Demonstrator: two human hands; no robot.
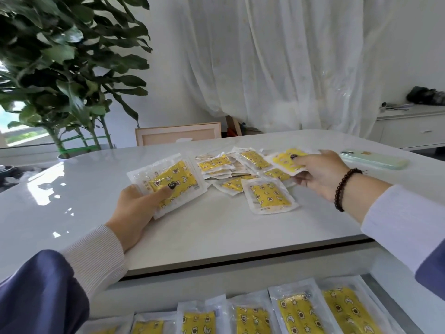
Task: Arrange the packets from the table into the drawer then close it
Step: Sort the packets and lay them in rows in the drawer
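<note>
Clear packets with yellow patterned inserts lie in a loose pile (231, 168) in the middle of the white table (216, 227). My left hand (138, 208) grips a small stack of packets (168, 183), thumb on top, just left of the pile. Over the pile's right side, my right hand (317, 173) pinches a single packet (286, 160). One packet (269, 197) lies apart at the pile's near edge. Below the table's front edge the open drawer (375, 288) holds a row of packets (296, 312) laid side by side.
A pale green phone (374, 160) lies on the table's right side, past my right hand. A large leafy plant (67, 68) stands at the far left. A chair back (178, 133) rises behind the table, and a white cabinet (414, 128) stands at far right.
</note>
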